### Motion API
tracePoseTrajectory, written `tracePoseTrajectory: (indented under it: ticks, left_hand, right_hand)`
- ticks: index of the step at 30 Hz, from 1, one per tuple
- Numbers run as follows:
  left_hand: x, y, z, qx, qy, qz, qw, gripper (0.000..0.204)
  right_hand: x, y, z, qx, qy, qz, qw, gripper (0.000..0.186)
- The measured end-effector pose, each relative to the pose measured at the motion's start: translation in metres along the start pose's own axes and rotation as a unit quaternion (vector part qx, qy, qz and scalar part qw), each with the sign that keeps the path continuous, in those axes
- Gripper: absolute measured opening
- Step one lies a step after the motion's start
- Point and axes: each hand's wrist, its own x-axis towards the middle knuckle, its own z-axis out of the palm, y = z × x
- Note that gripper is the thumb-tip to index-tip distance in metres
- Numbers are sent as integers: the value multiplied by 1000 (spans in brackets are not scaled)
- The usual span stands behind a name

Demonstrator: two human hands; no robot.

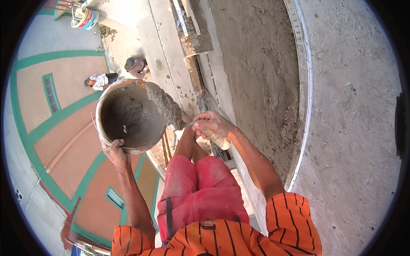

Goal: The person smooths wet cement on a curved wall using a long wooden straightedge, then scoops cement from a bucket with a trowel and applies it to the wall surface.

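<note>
My left hand [116,152] grips the near rim of a round bucket [101,128], its fingers closed over the edge. Wet grey mortar [130,113] lies inside, coating the walls. A trowel handle [216,138], pale and smeared, is wrapped in the fingers of my right hand [213,123]. The trowel's blade is hidden under a heap of mortar [164,104], which sits at the bucket's right rim. Whether the blade touches the rim I cannot tell.
To my right runs a rough plastered wall [260,64], bordered by a pale straight strip [306,85], with a smoother grey surface [354,106] beyond. Two people are below at the far left, near a building [64,123] with green bands. Another bucket [87,20] stands farther off.
</note>
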Motion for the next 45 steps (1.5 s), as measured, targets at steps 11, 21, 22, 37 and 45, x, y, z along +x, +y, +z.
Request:
tracePoseTrajectory:
  ticks: [11,21,22,37,45]
  left_hand:
    - [-29,-38,-41,49,61,-84,993,67]
    - [-64,-66,7,-27,-9,-170,985,74]
    - [-64,-69,8,-20,-17,-176,984,75]
    - [-47,-53,29,36,-39,-132,990,71]
    - [-30,-48,22,16,-21,-136,990,70]
  right_hand:
    - [-132,30,-42,-57,426,-73,900,27]
    - [38,58,-194,-393,581,-96,706,49]
    - [18,59,-172,-361,586,-88,720,48]
    - [-97,58,-3,-458,562,-183,664,33]
    - [9,6,-95,-22,74,104,992,29]
